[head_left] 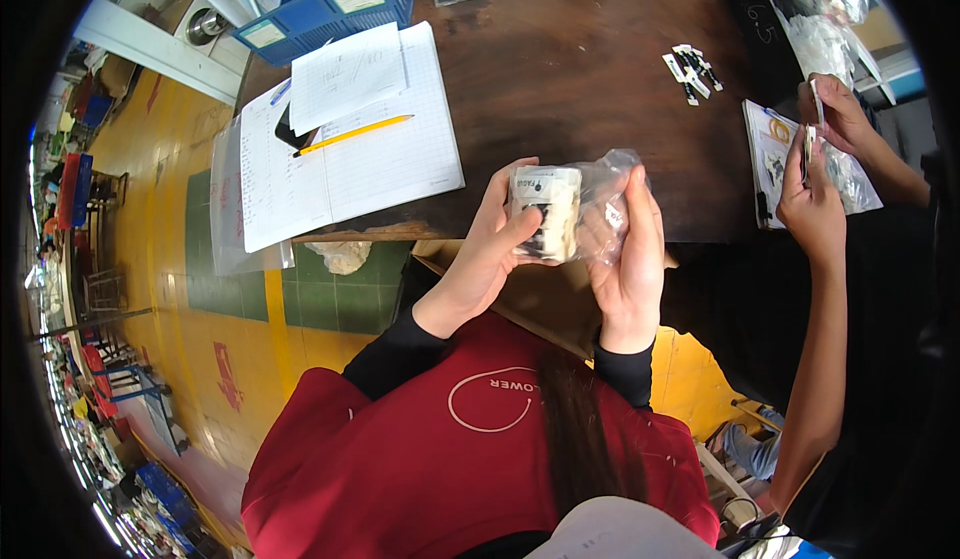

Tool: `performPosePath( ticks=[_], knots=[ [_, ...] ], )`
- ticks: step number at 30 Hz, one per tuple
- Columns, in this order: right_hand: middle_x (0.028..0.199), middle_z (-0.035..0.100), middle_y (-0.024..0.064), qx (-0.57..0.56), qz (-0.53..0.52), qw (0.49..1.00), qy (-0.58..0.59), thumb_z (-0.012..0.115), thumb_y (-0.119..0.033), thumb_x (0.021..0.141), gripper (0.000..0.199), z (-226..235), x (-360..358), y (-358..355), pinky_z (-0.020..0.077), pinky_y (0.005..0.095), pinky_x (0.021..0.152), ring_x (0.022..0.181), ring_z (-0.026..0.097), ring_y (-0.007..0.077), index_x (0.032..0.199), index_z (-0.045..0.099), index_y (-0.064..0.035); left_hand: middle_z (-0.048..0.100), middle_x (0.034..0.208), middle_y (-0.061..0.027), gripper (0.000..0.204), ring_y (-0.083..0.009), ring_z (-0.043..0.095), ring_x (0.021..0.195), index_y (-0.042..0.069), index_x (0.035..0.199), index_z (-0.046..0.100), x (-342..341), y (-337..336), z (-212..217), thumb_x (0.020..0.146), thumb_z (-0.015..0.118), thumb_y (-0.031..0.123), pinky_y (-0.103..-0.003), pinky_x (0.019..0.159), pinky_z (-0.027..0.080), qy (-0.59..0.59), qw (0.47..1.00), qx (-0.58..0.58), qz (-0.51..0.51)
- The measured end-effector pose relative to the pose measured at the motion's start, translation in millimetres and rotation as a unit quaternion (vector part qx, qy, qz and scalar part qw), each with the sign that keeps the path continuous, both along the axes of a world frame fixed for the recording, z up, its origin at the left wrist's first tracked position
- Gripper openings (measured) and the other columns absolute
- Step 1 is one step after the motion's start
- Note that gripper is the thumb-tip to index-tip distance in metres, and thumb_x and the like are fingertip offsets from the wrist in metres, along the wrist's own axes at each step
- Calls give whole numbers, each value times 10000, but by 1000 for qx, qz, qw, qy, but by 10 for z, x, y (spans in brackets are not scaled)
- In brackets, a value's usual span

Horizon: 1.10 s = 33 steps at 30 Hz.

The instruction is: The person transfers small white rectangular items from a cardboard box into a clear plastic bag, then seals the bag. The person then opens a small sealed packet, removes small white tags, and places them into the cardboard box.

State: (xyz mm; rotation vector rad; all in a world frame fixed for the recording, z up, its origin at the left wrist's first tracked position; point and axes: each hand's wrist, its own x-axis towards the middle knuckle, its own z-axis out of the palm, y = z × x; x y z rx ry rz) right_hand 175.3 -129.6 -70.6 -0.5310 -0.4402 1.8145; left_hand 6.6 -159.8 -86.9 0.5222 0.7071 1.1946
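Observation:
A small clear plastic bag (604,197) is held up between my hands in front of the table's near edge. Inside its left part sits a stack of white and black labels (543,185) with cream-coloured edges. My left hand (478,266) grips the filled end, its thumb pressed across the front of the stack. On the loose, crumpled end, my right hand (632,269) has its fingers and thumb closed around the plastic. Part of the stack is hidden by my left thumb.
On the brown table (560,69) lie an open notebook (420,149), a pencil (360,134), a phone (293,131) and several small labels (693,73). A blue basket (330,9) stands at the far left. At right, a co-worker's hands (825,194) hold small pieces above papers.

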Motion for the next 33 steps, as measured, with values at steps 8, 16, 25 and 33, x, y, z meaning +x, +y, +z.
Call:
performPosePath(
  ticks=[8, 16, 25, 33],
  knots=[
    [795, 607, -22, 19, -135, 972, -190, 549, -251, 1046, 235, -91, -147, 15, 416, 207, 614, 689, 536, 42, 1000, 657, -47, 572, 1137, -46, 473, -96, 571, 1042, 58, 1312, 414, -159, 133, 6, 927, 688, 84, -260, 895, 490, 177, 963, 143, 146],
    [1409, 530, 147, 294, -14, 861, -415, 443, -341, 1076, 534, -249, 87, 417, 405, 370, 1078, 1241, 539, 236, 1530, 367, -69, 576, 1173, -71, 445, -111, 577, 1052, 36, 1349, 433, -522, 413, -199, 963, 629, 137, -269, 911, 486, 212, 952, 67, 211],
    [1579, 213, 302, 138, -18, 958, -252, 304, -582, 1037, 727, -781, 610, 2298, 274, 400, 1199, 1451, 316, 351, 1601, 102, -170, 552, 1317, -67, 551, -129, 594, 1108, 67, 1513, 314, -673, 395, -502, 1019, 544, 152, -288, 820, 540, 142, 966, 55, 209],
    [1535, 251, 367, 85, -231, 941, -233, 296, -626, 1012, 833, -927, 1671, 2849, 239, 403, 1222, 1450, 312, 375, 1567, 135, -26, 577, 1195, -46, 407, -130, 574, 1094, 56, 1337, 436, -665, 307, -679, 972, 611, 90, -299, 926, 490, 118, 963, 115, 213]
  ],
)
